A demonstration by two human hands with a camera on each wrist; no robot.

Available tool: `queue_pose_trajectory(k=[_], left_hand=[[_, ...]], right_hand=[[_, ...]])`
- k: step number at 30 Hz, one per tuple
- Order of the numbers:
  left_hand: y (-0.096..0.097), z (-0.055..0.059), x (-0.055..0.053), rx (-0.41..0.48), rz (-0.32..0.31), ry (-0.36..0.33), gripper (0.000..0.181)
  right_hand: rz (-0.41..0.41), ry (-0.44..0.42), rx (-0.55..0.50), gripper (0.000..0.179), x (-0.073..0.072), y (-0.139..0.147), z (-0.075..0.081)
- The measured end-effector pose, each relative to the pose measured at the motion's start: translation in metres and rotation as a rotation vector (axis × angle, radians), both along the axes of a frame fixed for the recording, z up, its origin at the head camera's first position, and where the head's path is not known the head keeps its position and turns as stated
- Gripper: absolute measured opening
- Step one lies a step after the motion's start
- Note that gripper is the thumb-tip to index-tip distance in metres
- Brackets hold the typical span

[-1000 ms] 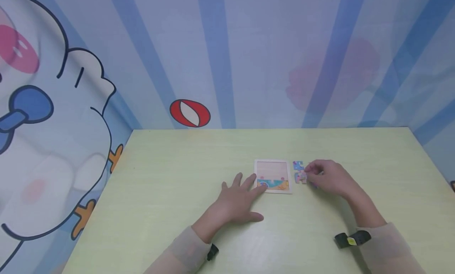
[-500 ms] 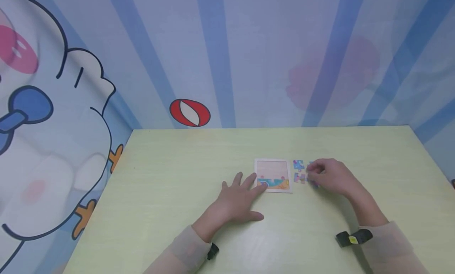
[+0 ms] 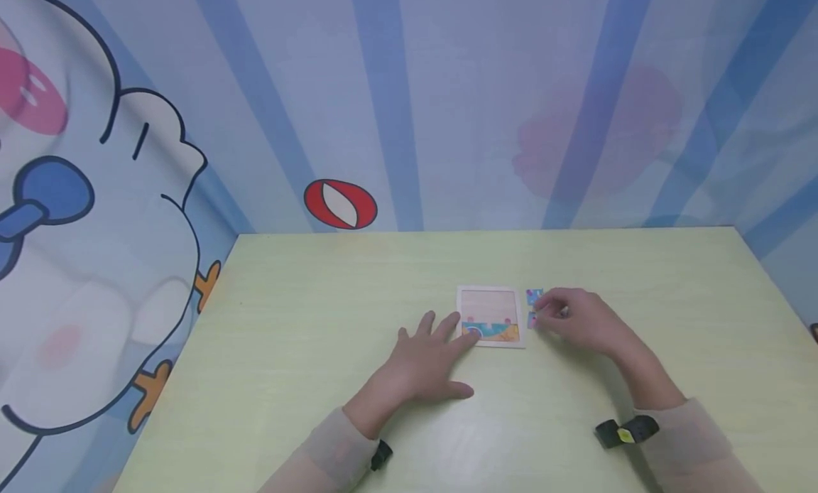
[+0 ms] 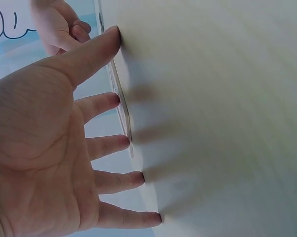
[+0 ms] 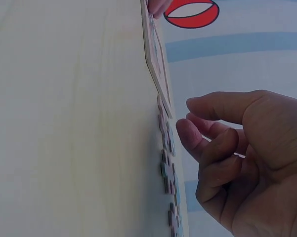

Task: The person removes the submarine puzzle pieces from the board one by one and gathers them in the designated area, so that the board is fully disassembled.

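Note:
A white-framed jigsaw tray (image 3: 491, 306) lies on the table, its bottom row filled with teal and orange picture pieces. My left hand (image 3: 424, 372) is spread wide, with fingertips on the tray's lower-left part and the table beside it. In the left wrist view those straight fingers (image 4: 106, 145) reach the tray's edge and tabletop. Just right of the tray, loose jigsaw pieces (image 3: 534, 295) lie partly hidden under my right hand (image 3: 578, 319). The right wrist view shows its thumb (image 5: 215, 105) and index finger bent towards each other, a gap between them and nothing held, near the row of pieces (image 5: 165, 170).
The pale wooden table (image 3: 307, 301) ends at the back against a blue striped cloth backdrop (image 3: 460, 109) with a printed red-and-white ball (image 3: 341, 204). A large printed white cartoon figure (image 3: 83, 266) covers the left side. Black camera straps (image 3: 626, 432) are worn at both wrists.
My right hand has shifted a little left towards the tray and now covers more of the loose pieces. The left hand and the tray have stayed in place.

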State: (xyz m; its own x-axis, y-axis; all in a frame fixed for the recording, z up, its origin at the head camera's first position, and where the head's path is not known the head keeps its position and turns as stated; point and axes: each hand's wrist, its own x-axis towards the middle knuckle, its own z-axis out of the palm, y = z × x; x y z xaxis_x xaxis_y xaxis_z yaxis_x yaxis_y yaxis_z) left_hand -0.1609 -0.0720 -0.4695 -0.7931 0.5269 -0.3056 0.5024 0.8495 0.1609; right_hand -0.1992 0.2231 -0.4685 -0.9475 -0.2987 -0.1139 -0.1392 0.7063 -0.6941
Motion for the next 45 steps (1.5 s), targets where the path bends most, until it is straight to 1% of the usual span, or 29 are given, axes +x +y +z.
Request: queue_pose_trajectory(k=[5, 11, 16, 21, 25, 32, 38, 41, 45], left_hand=[[0.003, 0.003, 0.001, 0.001, -0.015, 0.014, 0.086], [0.009, 0.004, 0.002, 0.001, -0.024, 0.017, 0.082], [0.011, 0.004, 0.002, 0.001, -0.021, 0.01, 0.08], [0.012, 0.002, 0.001, -0.017, -0.024, 0.011, 0.08], [0.012, 0.002, 0.001, -0.025, -0.028, 0.012, 0.079], [0.013, 0.002, 0.001, -0.035, -0.028, 0.012, 0.078], [0.013, 0.002, 0.0, -0.048, -0.039, 0.021, 0.078], [0.013, 0.002, 0.0, -0.056, -0.04, 0.021, 0.078], [0.013, 0.002, 0.0, -0.06, -0.04, 0.023, 0.078]], right_hand=[[0.056, 0.017, -0.018, 0.024, 0.0, -0.01, -0.002], [0.096, 0.013, 0.014, 0.027, -0.001, -0.021, -0.006], [0.128, 0.013, 0.025, 0.031, -0.002, -0.028, -0.005], [0.151, 0.05, 0.057, 0.028, -0.002, -0.033, -0.006], [0.156, 0.058, 0.067, 0.028, -0.002, -0.036, -0.006], [0.144, 0.025, 0.097, 0.028, -0.004, -0.039, -0.005], [0.14, 0.041, 0.136, 0.028, -0.003, -0.042, -0.001], [0.128, 0.037, 0.143, 0.026, -0.003, -0.043, -0.001], [0.123, 0.029, 0.128, 0.021, -0.003, -0.041, -0.002]])
